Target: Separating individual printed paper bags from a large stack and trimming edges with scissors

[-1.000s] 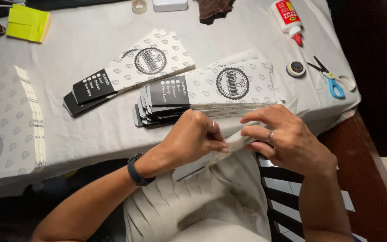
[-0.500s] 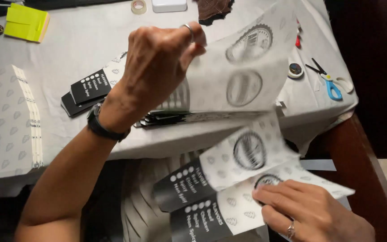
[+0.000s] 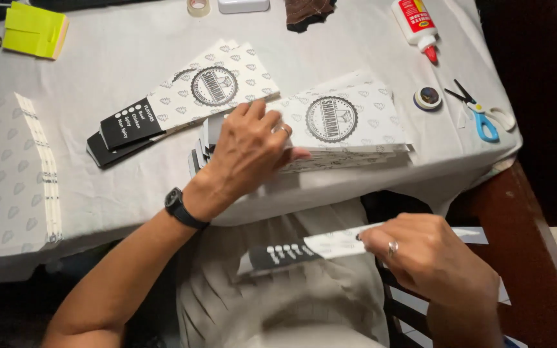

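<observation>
Here we press our left hand (image 3: 253, 151) flat, grip released, on the near stack of printed paper sleeves (image 3: 330, 129) at the tabletop (image 3: 130, 58) edge. Our right hand (image 3: 430, 258) pinches one more sleeve (image 3: 304, 248) over the lap; another stack (image 3: 182, 103) lies just beyond.

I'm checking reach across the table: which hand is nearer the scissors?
Right. The right hand is below the table edge, under the scissors; the left hand rests on a paper stack farther left.
</observation>
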